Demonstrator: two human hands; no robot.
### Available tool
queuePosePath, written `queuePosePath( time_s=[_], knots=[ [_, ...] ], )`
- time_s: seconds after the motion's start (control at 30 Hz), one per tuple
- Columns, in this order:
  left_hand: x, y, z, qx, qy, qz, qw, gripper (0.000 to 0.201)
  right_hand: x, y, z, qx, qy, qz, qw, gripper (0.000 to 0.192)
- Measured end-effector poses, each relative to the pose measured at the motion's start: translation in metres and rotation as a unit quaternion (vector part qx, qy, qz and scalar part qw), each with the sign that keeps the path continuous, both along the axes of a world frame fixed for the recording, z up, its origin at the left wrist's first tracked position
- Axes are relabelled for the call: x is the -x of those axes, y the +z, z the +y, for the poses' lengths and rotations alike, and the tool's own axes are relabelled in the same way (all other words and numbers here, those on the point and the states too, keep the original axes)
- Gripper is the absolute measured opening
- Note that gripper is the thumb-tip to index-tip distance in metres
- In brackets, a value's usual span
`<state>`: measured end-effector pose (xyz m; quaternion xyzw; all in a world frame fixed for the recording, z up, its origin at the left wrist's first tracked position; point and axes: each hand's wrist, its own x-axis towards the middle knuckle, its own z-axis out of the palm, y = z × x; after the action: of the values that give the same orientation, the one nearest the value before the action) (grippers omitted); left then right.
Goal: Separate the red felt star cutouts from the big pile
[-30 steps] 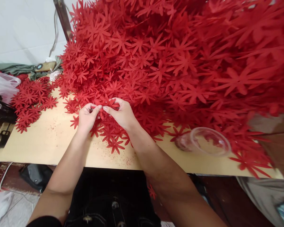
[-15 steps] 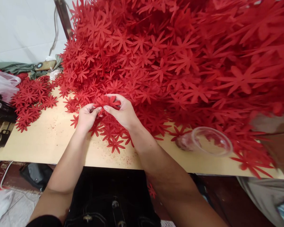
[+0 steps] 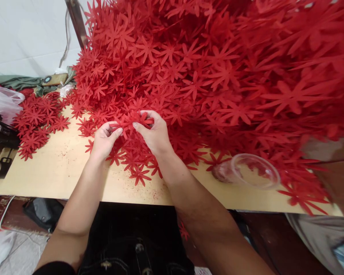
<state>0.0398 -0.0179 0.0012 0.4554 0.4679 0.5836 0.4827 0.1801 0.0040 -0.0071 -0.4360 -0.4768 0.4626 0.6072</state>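
A single head-worn camera looks steeply down from close above the near edge of the pale wooden worktop [image 3: 54, 172], facing its far edge.

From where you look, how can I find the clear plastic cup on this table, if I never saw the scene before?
Start at the huge red flower pile that covers most of the wooden table. Follow the pile's near edge to the right, past the person's right hand. There the clear plastic cup lies on its side, the only see-through thing among red cut-outs.
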Motion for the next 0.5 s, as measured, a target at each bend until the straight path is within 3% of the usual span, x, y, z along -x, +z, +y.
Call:
queuePosePath(
  time_s=[0.07, 0.2, 0.27, 0.37, 0.43, 0.5],
  knots=[
    [0.003, -0.004, 0.004, -0.011, 0.011, 0.016, 1.000, 0.033, 0.000, -0.001, 0.001, 0.011, 0.002, 0.034, 0.999, 0.031],
    [0.014, -0.016, 0.016, -0.068, 0.097, 0.108, 0.987, 0.021, 0.002, -0.002, 0.000, 0.016, 0.035, 0.063, 0.997, 0.032],
    [0.020, -0.019, 0.019, -0.119, 0.158, 0.187, 0.962, 0.022, 0.003, -0.002, -0.001, 0.018, 0.042, 0.068, 0.997, 0.033],
    [0.026, -0.017, 0.015, -0.193, 0.236, 0.305, 0.902, 0.040, 0.004, -0.002, -0.002, 0.031, 0.040, 0.087, 0.995, 0.035],
    [0.023, -0.012, 0.009, -0.215, 0.213, 0.319, 0.898, 0.042, 0.005, -0.002, -0.003, 0.041, 0.039, 0.100, 0.993, 0.037],
    [0.014, -0.009, 0.002, -0.206, 0.114, 0.271, 0.933, 0.039, 0.006, -0.002, -0.003, 0.045, 0.046, 0.111, 0.992, 0.039]
  ],
)
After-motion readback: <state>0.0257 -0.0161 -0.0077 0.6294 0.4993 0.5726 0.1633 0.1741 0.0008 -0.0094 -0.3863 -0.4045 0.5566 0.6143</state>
